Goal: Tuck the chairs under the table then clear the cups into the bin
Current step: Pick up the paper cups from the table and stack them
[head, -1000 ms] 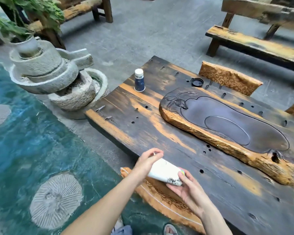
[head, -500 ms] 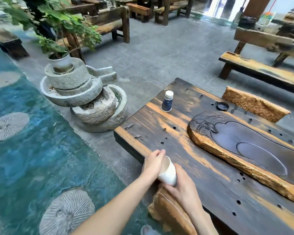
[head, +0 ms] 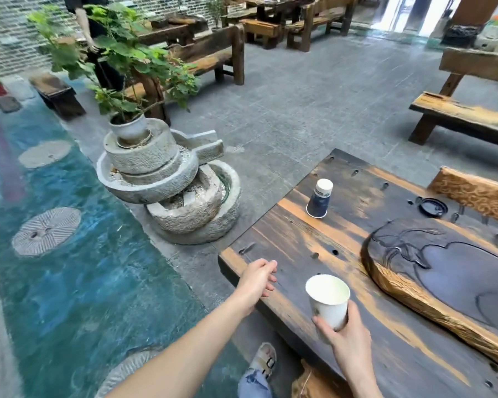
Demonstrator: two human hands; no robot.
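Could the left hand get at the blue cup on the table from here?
Probably yes: the left hand is empty with relaxed fingers, and only bare table lies between it and the blue cup.

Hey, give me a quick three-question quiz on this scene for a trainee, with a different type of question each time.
1. Fill in: the blue cup stands on the ____.
2. True or false: the white cup lies on its side on the floor.
3. Multiple choice: the left hand A) grips the blue cup, B) holds nothing, C) grips the white cup.
Key: 1 table; 2 false, the right hand holds it; 3 B.
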